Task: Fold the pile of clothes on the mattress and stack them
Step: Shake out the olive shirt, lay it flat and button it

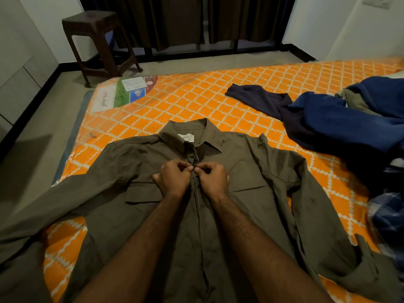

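Orange mattress (196,99), olive shirt (251,193) flat, both hands' fingers (185,168) pinching its placket, seemingly a button

- A dark brown plastic stool (96,40) is standing on the floor beyond the far left corner of the bed, close to the white wall.
- Dark curtains (185,20) are hanging across the back of the room, their hems ending just above the floor.
- A grey tiled floor (32,114) is running along the left side and the far end, edged by a black skirting strip (28,106).
- A pale cabinet front (15,68) is showing at the far left.
- A white wall (341,25) is rising at the upper right.
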{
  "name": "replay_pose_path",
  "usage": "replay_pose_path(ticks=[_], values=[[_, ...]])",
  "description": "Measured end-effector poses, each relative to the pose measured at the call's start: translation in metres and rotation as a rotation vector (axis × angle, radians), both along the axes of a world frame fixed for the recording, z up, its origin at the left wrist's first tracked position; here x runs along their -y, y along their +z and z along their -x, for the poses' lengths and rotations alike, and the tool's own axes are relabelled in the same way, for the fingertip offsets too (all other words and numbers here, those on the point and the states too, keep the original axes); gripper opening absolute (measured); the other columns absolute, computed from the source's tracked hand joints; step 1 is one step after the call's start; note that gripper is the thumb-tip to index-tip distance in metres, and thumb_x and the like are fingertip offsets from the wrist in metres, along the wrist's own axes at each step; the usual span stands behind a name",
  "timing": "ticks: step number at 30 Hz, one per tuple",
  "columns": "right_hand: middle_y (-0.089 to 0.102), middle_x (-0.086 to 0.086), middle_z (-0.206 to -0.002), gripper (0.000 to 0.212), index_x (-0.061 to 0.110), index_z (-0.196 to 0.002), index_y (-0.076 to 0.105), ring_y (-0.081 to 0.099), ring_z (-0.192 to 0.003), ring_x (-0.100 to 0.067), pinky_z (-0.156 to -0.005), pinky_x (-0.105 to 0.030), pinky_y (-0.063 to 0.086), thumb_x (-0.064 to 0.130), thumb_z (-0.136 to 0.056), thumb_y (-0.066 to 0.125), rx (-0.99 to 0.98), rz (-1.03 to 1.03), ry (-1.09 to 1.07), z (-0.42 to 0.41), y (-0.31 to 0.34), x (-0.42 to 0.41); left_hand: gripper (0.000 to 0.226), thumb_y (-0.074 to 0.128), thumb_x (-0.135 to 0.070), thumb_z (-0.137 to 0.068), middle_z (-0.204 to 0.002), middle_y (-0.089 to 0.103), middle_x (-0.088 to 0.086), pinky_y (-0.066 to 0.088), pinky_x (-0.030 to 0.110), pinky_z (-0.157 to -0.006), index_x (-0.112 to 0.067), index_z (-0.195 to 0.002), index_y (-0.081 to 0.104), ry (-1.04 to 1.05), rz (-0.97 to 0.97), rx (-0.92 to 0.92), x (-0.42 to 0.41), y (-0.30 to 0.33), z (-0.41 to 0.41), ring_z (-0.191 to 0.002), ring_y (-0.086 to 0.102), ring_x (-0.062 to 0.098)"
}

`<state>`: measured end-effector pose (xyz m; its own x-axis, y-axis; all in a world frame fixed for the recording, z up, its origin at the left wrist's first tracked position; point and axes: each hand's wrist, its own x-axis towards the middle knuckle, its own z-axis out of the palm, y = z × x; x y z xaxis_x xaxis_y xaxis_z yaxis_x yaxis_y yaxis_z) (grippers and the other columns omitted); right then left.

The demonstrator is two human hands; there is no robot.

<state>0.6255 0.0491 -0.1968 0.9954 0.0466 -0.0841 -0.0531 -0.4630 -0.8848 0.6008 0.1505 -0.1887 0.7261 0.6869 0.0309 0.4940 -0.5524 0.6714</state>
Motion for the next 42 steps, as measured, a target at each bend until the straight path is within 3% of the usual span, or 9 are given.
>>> replay_pose_path(ticks=[7, 11, 16, 19, 22, 26, 32, 39, 42], values=[[0.076, 0.009, -0.097, 0.019, 0.027, -0.096, 0.078, 0.068, -0.099, -0.014, -0.098, -0.043, 0.050, 0.036, -0.093, 0.062, -0.023, 0.042, 0.074, -0.001, 0.006, 0.005, 0.010, 0.067, -0.039, -0.090, -0.091, 0.073, -0.011, 0.022, 0.035, -0.080, -0.032, -0.089, 0.073, -0.067, -0.040, 0.048, -0.002, -0.004, 0.007, -0.103, 0.062, 0.015], [0.068, 0.009, -0.091, 0.010, 0.023, -0.101, 0.069, 0.064, -0.090, -0.012, -0.087, -0.041, 0.054, 0.021, -0.097, 0.059, 0.074, -0.035, 0.097, -0.017, 0.028, 0.015, 0.010, 0.065, -0.028, -0.093, -0.104, 0.066, -0.006, 0.044, 0.042, -0.094, -0.026, -0.103, 0.063, -0.338, -0.036, 0.131, -0.028, 0.009, -0.001, -0.101, 0.061, 0.016], [0.068, 0.004, -0.086, 0.047, 0.034, -0.135, 0.051, 0.067, -0.082, -0.017, -0.073, -0.040, 0.056, 0.016, -0.092, 0.061, 0.255, 0.012, 0.193, -0.051, 0.043, 0.011, 0.053, 0.067, -0.018, -0.090, -0.137, 0.043, -0.003, 0.054, 0.042, -0.083, -0.030, -0.137, 0.045, -0.472, -0.356, 0.232, -0.058, 0.038, -0.025, -0.110, 0.057, 0.019], [0.071, 0.002, -0.108, 0.034, 0.028, -0.124, 0.062, 0.066, -0.099, -0.018, -0.085, -0.044, 0.056, 0.016, -0.092, 0.061, 0.272, 0.163, 0.297, -0.062, 0.030, 0.000, 0.036, 0.065, -0.023, -0.093, -0.128, 0.054, -0.008, 0.052, 0.043, -0.087, -0.033, -0.125, 0.055, -0.571, -0.387, 0.131, -0.067, 0.035, -0.044, -0.111, 0.058, 0.016], [0.074, 0.010, -0.099, 0.021, 0.028, -0.104, 0.070, 0.069, -0.091, -0.010, -0.079, -0.044, 0.058, 0.014, -0.092, 0.059, 0.293, 0.041, 0.203, -0.059, 0.006, -0.001, 0.009, 0.062, -0.028, -0.096, -0.106, 0.059, -0.002, 0.049, 0.045, -0.083, -0.022, -0.102, 0.064, -0.569, -0.320, 0.110, -0.068, 0.015, -0.058, -0.100, 0.059, 0.021], [0.072, 0.014, -0.098, 0.024, 0.033, -0.106, 0.069, 0.069, -0.089, -0.007, -0.074, -0.043, 0.058, 0.018, -0.096, 0.052, 0.379, -0.064, 0.165, -0.054, -0.010, 0.002, 0.013, 0.059, -0.034, -0.091, -0.094, 0.068, -0.004, 0.052, 0.051, -0.083, -0.021, -0.091, 0.063, -0.401, -0.077, 0.289, -0.062, -0.009, -0.059, -0.092, 0.064, 0.021], [0.044, 0.009, -0.088, 0.029, 0.034, -0.114, 0.071, 0.053, -0.083, -0.015, -0.063, -0.039, 0.048, 0.017, -0.094, 0.059, 0.566, 0.239, 0.251, -0.051, -0.015, -0.004, 0.016, 0.071, -0.034, -0.089, -0.094, 0.074, -0.002, 0.053, 0.044, -0.083, -0.018, -0.093, 0.070, -0.321, 0.012, 0.285, -0.060, -0.010, -0.062, -0.092, 0.068, 0.018], [0.072, 0.007, -0.100, 0.028, 0.031, -0.108, 0.074, 0.067, -0.093, -0.012, -0.069, -0.026, 0.050, 0.012, -0.090, 0.064, 0.559, 0.200, 0.380, -0.071, 0.004, -0.006, 0.031, 0.060, -0.050, -0.082, -0.090, 0.074, -0.007, 0.054, 0.046, -0.083, -0.023, -0.093, 0.072, -0.347, 0.099, 0.262, -0.064, -0.015, -0.059, -0.089, 0.069, 0.015], [0.074, 0.009, -0.101, 0.024, 0.030, -0.108, 0.067, 0.070, -0.093, -0.012, -0.071, -0.039, 0.057, 0.015, -0.091, 0.062, 0.540, 0.215, 0.402, -0.076, -0.001, -0.006, 0.019, 0.065, -0.035, -0.087, -0.091, 0.074, -0.005, 0.056, 0.045, -0.081, -0.018, -0.094, 0.071, -0.392, 0.120, 0.271, -0.066, -0.016, -0.057, -0.090, 0.069, 0.012]])
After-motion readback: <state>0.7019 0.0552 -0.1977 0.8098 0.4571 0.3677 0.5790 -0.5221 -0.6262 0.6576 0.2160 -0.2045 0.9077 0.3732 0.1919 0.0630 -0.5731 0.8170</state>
